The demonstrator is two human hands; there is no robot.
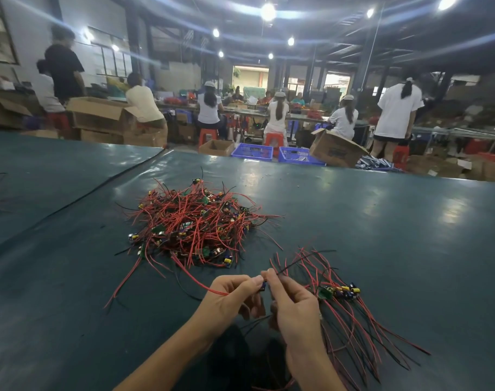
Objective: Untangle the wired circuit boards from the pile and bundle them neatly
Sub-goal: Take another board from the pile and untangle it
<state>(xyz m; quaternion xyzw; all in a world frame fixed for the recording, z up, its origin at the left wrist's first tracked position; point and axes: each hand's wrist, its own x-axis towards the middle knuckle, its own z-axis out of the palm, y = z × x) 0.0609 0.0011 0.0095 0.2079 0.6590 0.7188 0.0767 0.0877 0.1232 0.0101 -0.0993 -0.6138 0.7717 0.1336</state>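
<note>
Just in front of the pile (pixel 192 221) of red-wired boards, on its near side, both hands meet over the dark worktop (pixel 381 207). The left hand (pixel 229 297) has its fingers (pixel 252 279) curled and narrow, pinching a small dark board (pixel 263 286). The right hand (pixel 294 309) pinches, between thumb and forefinger, what looks like that board's black lead (pixel 294 263), right beside the left fingertips. A red lead (pixel 195 280) runs from under the left hand back to the pile's near edge, where it disappears among other strands. That is probably the main hazard. If the lead is looped through its neighbours, a sharp pull could drag a clump out with it, tighten the knot, or strain the solder joint where wire meets board. The pinch is a light fingertip one on a small part, so a snag could also tug the board free. To the right of the pile and nearer the person lies the sorted bundle (pixel 342 292), boards grouped and leads fanned out. It sits close beside the right wrist, so a wide sweep of that arm could scatter it or catch its loose ends. I cannot tell whether the bundle is tied.
</note>
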